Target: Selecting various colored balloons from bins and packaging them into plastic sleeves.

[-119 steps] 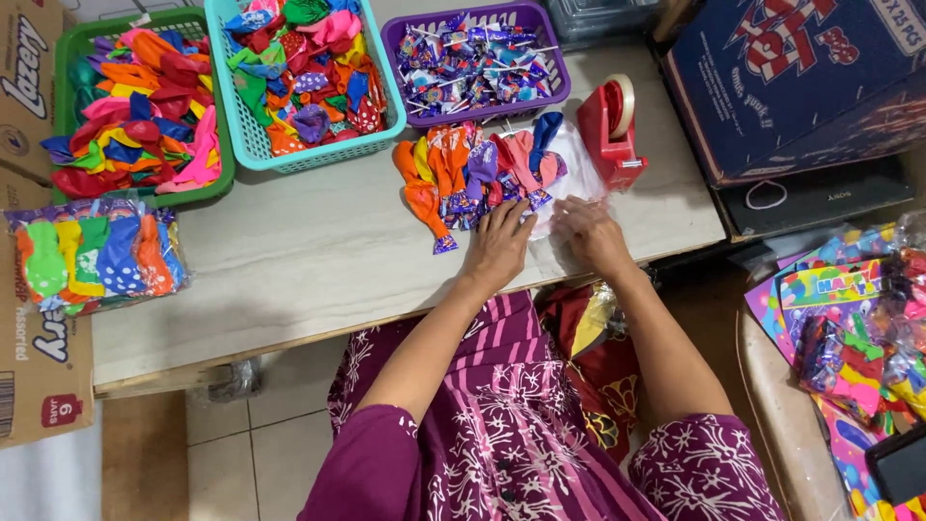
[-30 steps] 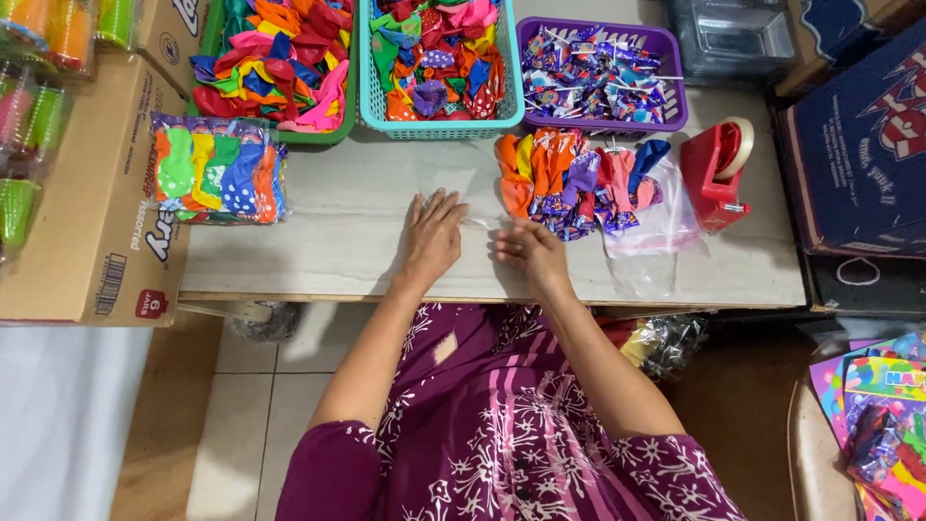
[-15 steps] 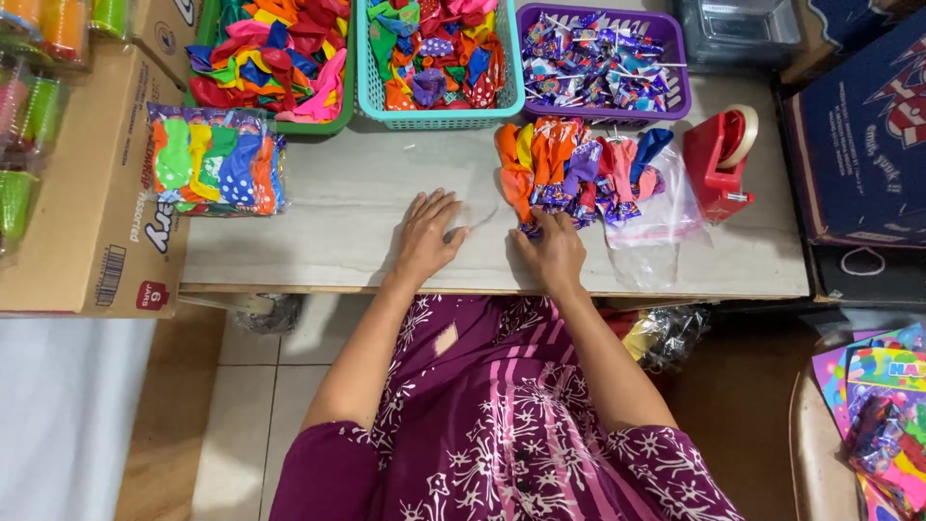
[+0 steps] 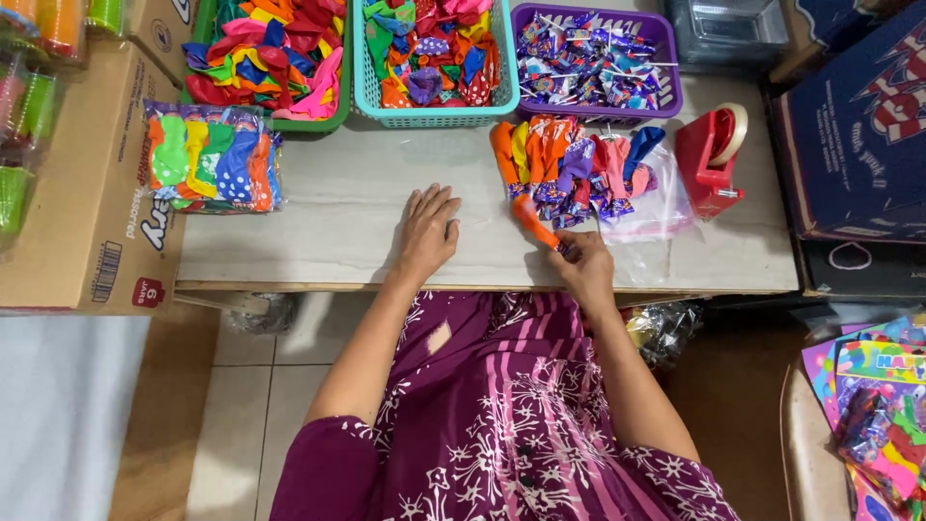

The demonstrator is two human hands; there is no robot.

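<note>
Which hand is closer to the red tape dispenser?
The right hand is nearer, below and left of the red plastic tape dispenser. The left hand lies flat on the table, much farther left.

Pale stone-topped table [image 4: 328,246]; beige tiled floor [image 4: 231,425]; soft even light.

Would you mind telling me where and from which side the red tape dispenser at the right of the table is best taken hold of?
Probably by the red tape dispenser's narrow body, below the tape roll, coming from above and from its right. That side faces bare table; balloons and a clear bag crowd its left. The right hand is nearest.
</note>
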